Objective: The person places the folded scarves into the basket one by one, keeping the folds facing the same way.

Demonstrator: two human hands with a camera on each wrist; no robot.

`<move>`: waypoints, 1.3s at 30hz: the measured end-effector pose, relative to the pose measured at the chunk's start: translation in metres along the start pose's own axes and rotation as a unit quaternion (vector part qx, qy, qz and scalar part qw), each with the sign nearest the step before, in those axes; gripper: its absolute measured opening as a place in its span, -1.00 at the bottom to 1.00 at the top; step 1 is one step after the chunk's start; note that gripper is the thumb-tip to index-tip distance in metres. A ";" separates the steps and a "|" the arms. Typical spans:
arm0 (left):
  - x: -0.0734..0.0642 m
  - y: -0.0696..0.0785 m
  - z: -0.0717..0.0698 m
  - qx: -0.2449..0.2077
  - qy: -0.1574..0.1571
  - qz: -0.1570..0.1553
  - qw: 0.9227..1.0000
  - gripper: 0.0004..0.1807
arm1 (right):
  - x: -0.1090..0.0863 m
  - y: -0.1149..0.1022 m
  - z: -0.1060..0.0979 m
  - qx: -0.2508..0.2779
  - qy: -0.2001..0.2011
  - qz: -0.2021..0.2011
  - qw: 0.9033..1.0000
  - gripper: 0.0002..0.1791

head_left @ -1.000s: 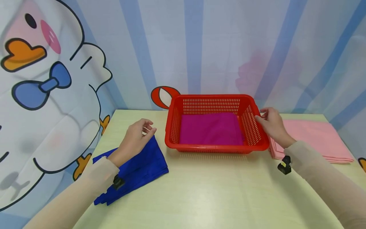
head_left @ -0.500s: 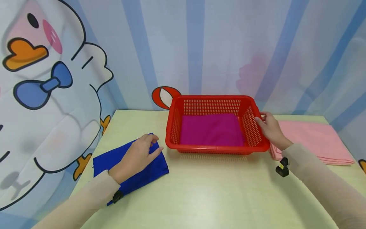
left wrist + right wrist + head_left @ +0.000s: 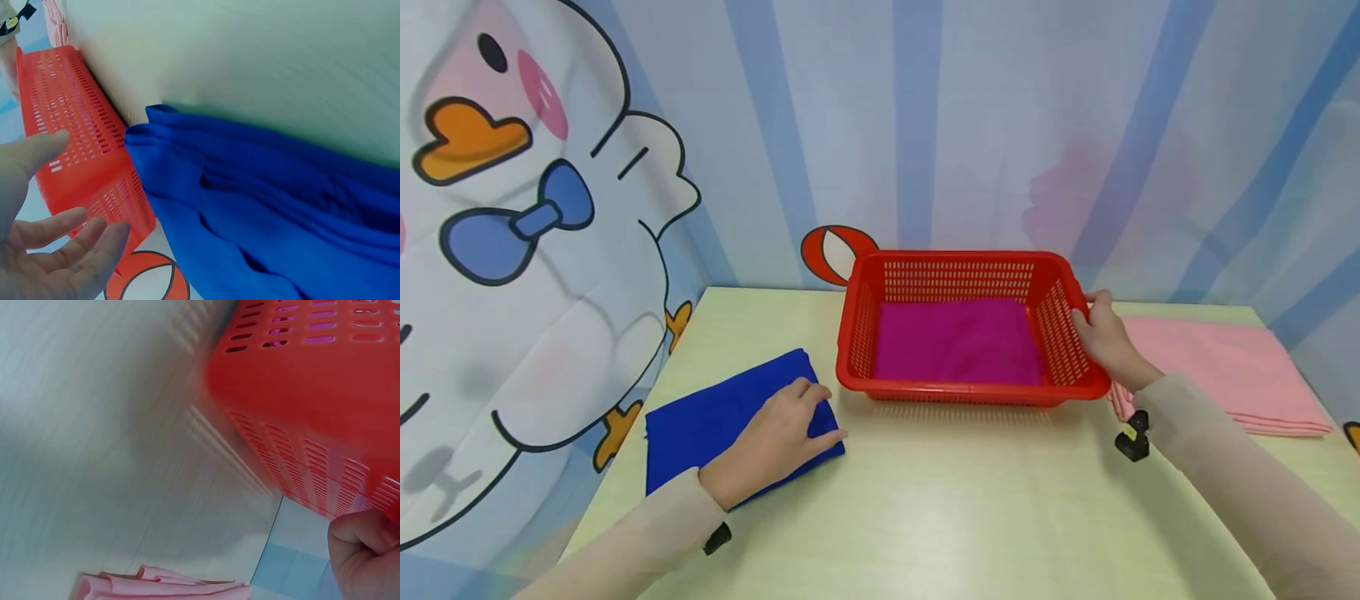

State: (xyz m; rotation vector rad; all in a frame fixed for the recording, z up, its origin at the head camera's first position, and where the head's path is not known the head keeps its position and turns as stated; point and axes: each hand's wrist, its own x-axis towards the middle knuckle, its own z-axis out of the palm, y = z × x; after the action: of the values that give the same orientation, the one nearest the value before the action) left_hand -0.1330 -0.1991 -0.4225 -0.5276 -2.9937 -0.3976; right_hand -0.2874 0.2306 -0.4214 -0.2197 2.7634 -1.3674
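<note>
A red plastic basket [image 3: 970, 389] stands toward the back of the table, with a folded magenta cloth [image 3: 958, 342] lying in it. My right hand [image 3: 1108, 342] grips the basket's right rim, thumb on the inner side; in the right wrist view the curled fingers [image 3: 362, 534] show at the rim. On the left lies a folded blue cloth [image 3: 722, 417], its layered edges visible in the left wrist view. My left hand [image 3: 778, 433] is over the cloth's right part, fingers relaxed and apart, holding nothing.
To the right of the basket, a folded pink cloth [image 3: 1225, 367] lies on the pale wooden table [image 3: 955, 492], partly behind the right forearm. A printed curtain [image 3: 985, 125] hangs right behind the table's back edge.
My left hand has moved down and toward the front right over the blue cloth. The right hand's fingers have closed round the basket rim. Basket and cloths stay nearly in place.
</note>
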 end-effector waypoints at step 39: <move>0.003 0.007 0.040 0.118 -0.053 0.071 0.989 -0.75 | -0.001 0.007 -0.001 0.028 0.007 0.012 0.999 -0.43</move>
State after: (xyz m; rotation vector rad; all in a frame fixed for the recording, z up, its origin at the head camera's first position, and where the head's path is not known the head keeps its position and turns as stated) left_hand -0.1347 -0.1814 -0.4593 -0.7510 -3.0187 -0.0053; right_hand -0.2872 0.2354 -0.4264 -0.1733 2.7253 -1.4447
